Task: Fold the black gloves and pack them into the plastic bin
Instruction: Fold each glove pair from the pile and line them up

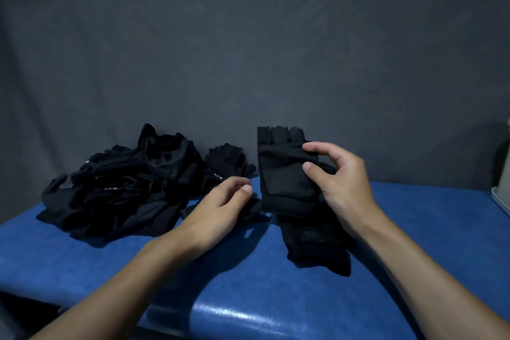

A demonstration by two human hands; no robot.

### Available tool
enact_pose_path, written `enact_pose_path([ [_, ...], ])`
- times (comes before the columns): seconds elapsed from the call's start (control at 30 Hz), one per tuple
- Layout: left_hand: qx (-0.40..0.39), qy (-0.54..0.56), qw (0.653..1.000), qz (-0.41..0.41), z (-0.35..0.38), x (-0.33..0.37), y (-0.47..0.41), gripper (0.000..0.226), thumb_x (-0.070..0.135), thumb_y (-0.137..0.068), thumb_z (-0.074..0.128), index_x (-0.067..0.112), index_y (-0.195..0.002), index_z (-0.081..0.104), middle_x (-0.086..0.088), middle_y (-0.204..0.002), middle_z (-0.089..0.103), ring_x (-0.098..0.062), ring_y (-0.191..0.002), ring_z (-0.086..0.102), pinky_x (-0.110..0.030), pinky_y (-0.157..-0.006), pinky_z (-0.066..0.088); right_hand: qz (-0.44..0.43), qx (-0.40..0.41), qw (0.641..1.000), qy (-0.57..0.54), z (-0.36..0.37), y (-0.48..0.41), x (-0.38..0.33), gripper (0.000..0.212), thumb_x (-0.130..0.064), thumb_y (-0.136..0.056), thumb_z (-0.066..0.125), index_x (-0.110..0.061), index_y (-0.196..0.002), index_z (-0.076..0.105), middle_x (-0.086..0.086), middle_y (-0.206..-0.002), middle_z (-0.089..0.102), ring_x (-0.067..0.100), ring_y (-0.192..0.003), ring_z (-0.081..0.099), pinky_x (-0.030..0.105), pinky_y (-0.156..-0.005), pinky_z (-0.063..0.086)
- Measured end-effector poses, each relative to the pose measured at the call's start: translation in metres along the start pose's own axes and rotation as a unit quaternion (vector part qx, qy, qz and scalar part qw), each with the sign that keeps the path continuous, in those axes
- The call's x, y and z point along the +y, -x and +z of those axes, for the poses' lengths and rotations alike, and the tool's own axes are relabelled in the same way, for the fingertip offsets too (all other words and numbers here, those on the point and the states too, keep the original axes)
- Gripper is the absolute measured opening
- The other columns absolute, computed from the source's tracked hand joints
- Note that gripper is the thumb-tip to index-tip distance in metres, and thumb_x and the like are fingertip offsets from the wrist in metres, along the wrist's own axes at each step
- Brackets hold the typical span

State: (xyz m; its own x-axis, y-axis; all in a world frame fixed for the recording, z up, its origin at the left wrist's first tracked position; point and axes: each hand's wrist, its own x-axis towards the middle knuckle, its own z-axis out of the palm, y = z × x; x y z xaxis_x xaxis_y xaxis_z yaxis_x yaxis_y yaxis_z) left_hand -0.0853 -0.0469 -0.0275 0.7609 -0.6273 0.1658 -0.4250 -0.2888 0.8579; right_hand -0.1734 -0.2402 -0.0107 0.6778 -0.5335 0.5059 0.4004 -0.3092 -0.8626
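Right hand [342,182] pinches a black fingerless fabric glove [278,163] upright at centre frame, seemingly to fold it; left hand [220,201] beside it, curled, grasp not determinable.

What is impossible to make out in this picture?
Head view:
Bin: cut off by the right edge; its inside is unseen.
Pile: black on black, dim; number of gloves unclear.
Left hand: its own fingers hide whether it pinches fabric.
Glove in right hand: the hand hides its right side.
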Motion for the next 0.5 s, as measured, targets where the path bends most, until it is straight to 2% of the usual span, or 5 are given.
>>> enact_pose_path([
  [0.07, 0.024, 0.012, 0.999, 0.026, 0.002, 0.005, -0.002, 0.028, 0.035, -0.101, 0.049, 0.035, -0.129, 0.053, 0.016, -0.119, 0.064, 0.011, -0.105, 0.058, -0.009, -0.087, 0.042, 0.011, -0.003, 1.000, -0.004, -0.004, 0.002, -0.001, 0.028, 0.006, -0.087, 0.064, -0.016, -0.104, 0.070, -0.001, -0.098, 0.073, 0.005, -0.076, 0.069, 0.018, -0.066, 0.054],
  [0.23, 0.016, 0.051, 0.993, 0.109, 0.019, 0.024, -0.004, 0.045, 0.019, -0.099, 0.056, 0.049, -0.131, 0.046, 0.008, -0.121, 0.061, 0.004, -0.110, 0.060, -0.018, -0.095, 0.046, 0.024, -0.007, 1.000, 0.006, -0.026, 0.007, -0.006, 0.032, 0.005, -0.088, 0.064, -0.018, -0.110, 0.069, 0.000, -0.104, 0.073, 0.009, -0.083, 0.071, 0.021, -0.070, 0.055],
  [0.33, 0.001, 0.075, 0.990, 0.121, 0.036, 0.036, -0.007, 0.038, 0.009, -0.098, 0.057, 0.037, -0.124, 0.058, 0.005, -0.121, 0.065, 0.002, -0.108, 0.063, -0.018, -0.091, 0.048, 0.034, -0.021, 0.999, 0.007, -0.046, 0.010, -0.010, 0.039, 0.005, -0.087, 0.064, -0.022, -0.114, 0.068, 0.002, -0.106, 0.074, 0.015, -0.091, 0.071, 0.028, -0.079, 0.057],
  [0.43, -0.034, 0.110, 0.988, 0.101, 0.053, 0.048, -0.010, 0.036, 0.005, -0.098, 0.055, 0.022, -0.130, 0.060, 0.001, -0.122, 0.068, -0.001, -0.111, 0.064, -0.013, -0.079, 0.049, 0.038, -0.022, 0.999, 0.031, -0.068, 0.014, -0.013, 0.046, 0.007, -0.085, 0.065, -0.024, -0.118, 0.066, 0.002, -0.115, 0.070, 0.018, -0.100, 0.069, 0.032, -0.086, 0.056],
  [0.5, -0.046, 0.113, 0.988, 0.100, 0.063, 0.052, -0.012, 0.038, 0.007, -0.098, 0.056, 0.022, -0.133, 0.057, 0.003, -0.126, 0.066, 0.001, -0.114, 0.062, -0.017, -0.086, 0.052, 0.043, -0.003, 0.998, 0.055, -0.083, 0.016, -0.015, 0.047, 0.007, -0.085, 0.065, -0.024, -0.120, 0.065, 0.002, -0.114, 0.070, 0.015, -0.098, 0.069, 0.031, -0.083, 0.056],
])
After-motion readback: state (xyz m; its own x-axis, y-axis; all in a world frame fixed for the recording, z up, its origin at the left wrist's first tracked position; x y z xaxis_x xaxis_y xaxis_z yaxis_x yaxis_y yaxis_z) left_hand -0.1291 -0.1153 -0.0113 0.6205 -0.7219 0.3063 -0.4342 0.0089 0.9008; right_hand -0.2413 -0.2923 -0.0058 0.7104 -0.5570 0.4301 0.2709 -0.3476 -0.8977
